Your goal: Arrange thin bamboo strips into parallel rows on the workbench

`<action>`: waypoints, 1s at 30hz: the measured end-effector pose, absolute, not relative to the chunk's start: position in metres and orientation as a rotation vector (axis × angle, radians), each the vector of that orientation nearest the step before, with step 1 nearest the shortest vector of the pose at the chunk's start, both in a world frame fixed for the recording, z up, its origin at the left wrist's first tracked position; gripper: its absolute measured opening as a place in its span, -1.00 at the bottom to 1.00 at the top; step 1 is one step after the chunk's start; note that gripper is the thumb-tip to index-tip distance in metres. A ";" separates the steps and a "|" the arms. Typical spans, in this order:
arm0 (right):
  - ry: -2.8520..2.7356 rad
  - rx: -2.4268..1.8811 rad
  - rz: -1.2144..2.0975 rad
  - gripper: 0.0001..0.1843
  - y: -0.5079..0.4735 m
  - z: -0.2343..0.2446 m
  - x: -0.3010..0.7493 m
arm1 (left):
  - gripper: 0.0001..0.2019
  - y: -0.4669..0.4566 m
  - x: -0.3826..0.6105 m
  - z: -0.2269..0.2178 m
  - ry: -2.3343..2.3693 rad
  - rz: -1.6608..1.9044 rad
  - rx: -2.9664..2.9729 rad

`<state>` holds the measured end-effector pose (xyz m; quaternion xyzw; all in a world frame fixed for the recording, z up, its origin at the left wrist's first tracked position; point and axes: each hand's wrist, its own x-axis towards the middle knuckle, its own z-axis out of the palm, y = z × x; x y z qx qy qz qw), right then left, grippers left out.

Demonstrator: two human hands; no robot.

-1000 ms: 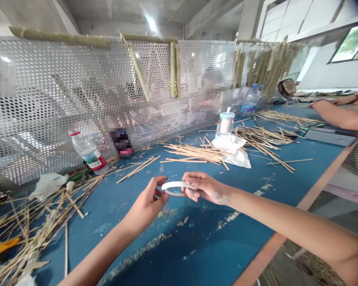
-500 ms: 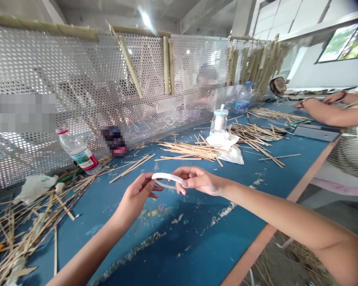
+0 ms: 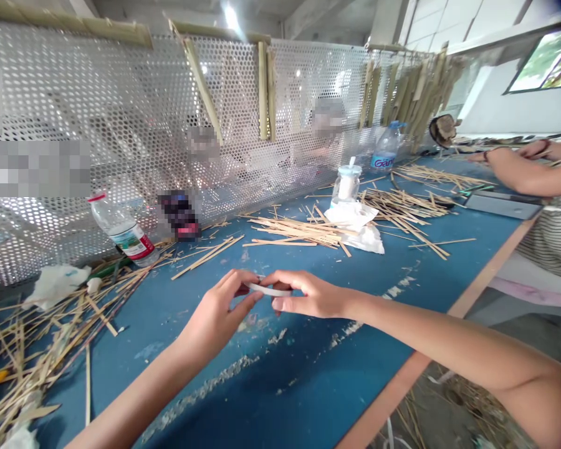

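Observation:
A thin white ring [image 3: 273, 291], perhaps a roll of tape, is held between both hands above the blue table [image 3: 308, 374]. My left hand [image 3: 229, 299] pinches its left side between thumb and fingers. On the right side, my right hand [image 3: 308, 294] grips it, with the index finger reaching over the top toward my left fingers. The ring is seen nearly edge-on, and my fingers hide much of it. Just beyond the hands lies a pile of thin bamboo strips [image 3: 294, 231].
A tilted plastic bottle [image 3: 131, 237] and a pixelated dark object [image 3: 180, 215] stand by the perforated metal screen [image 3: 135, 112]. Many loose strips [image 3: 42, 355] cover the left side. Crumpled tissue [image 3: 355, 218] lies before a lidded jar [image 3: 346, 184]. Another person's arm [image 3: 518, 171] rests at the far right.
The ring has tilted from showing its open loop to nearly edge-on. My right fingers have moved left over it, nearer my left hand, and my left thumb has shifted along its side.

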<state>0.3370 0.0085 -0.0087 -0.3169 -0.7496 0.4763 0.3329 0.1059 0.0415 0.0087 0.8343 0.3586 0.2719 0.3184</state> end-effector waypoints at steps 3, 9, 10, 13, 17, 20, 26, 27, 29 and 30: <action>-1.909 -0.720 1.319 -0.61 0.008 -0.004 0.342 | -0.64 0.050 0.102 0.007 0.902 0.777 1.945; -1.932 -0.703 1.295 -0.63 0.005 -0.005 0.342 | -0.62 0.057 0.098 0.009 0.787 0.753 1.793; -1.957 -0.723 1.259 -0.63 0.004 -0.005 0.341 | -0.62 0.055 0.098 0.008 0.822 0.774 1.842; -2.031 -0.811 1.080 -0.66 0.002 -0.007 0.336 | -0.69 0.044 0.102 0.007 0.941 0.958 2.063; -2.103 -0.927 0.807 -0.72 0.003 -0.011 0.332 | -0.82 0.024 0.111 0.007 0.964 1.029 2.247; -2.130 -0.979 0.681 -0.75 0.003 -0.014 0.328 | -0.83 0.016 0.116 0.003 0.993 0.967 2.236; -2.197 -1.073 0.526 -0.74 0.001 -0.017 0.323 | -0.92 0.015 0.122 -0.009 1.030 0.975 2.136; -2.198 -1.086 0.508 -0.73 0.001 -0.018 0.322 | -0.92 0.016 0.123 -0.010 1.033 0.978 2.120; -2.188 -1.099 0.477 -0.72 0.001 -0.018 0.322 | -0.93 0.017 0.124 -0.010 1.028 0.975 2.096; -2.179 -1.106 0.472 -0.72 0.001 -0.019 0.322 | -0.93 0.017 0.124 -0.009 1.019 0.976 2.091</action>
